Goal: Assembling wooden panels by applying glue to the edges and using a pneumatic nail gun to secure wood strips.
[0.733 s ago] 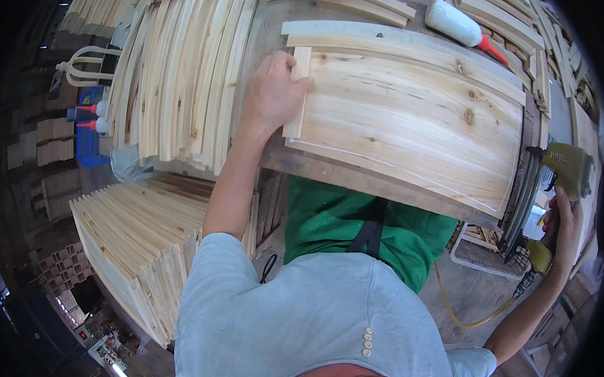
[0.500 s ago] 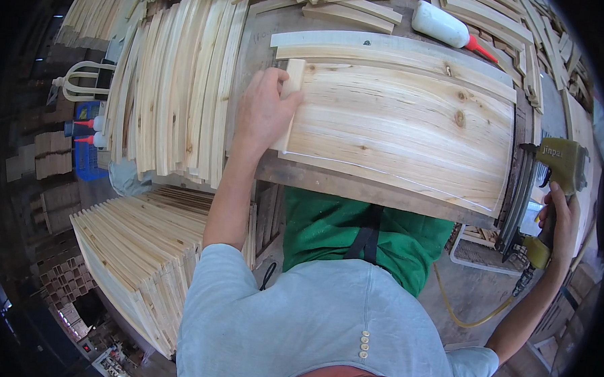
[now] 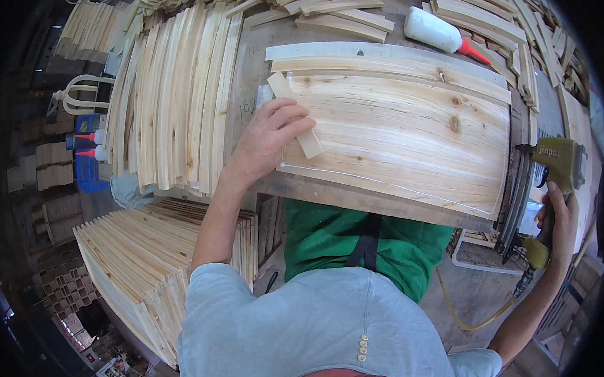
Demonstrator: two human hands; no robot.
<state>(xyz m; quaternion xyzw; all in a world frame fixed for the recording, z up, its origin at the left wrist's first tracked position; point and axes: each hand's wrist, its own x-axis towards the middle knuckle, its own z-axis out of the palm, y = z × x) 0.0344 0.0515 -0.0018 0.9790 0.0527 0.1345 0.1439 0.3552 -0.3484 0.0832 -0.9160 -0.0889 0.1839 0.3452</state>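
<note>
My left hand [image 3: 270,136] grips a short wooden strip [image 3: 296,114], fingers over its top. The strip lies slanted above the left end of a wide knotty wooden panel [image 3: 398,139]. A thin white line of glue [image 3: 396,186] runs along the panel's near edge. Against the panel's far side is a long wooden strip [image 3: 388,68], with a pale straight bar [image 3: 389,55] behind it. At the panel's right end, my right hand [image 3: 555,214] is wrapped round the handle of an olive-green air nail gun [image 3: 556,159], held upright with its long black magazine toward the panel.
A white glue bottle [image 3: 432,30] with a red nozzle lies beyond the panel. Long strips [image 3: 178,102] are stacked at left, with stacked panels [image 3: 144,262] below them. More strips [image 3: 343,25] lie at the back. A yellow air hose [image 3: 454,320] hangs from the nail gun.
My left hand has turned the short strip from nearly upright along the panel's left edge to a slant and shifted it slightly inward. My right hand and the nail gun stay nearly in place.
</note>
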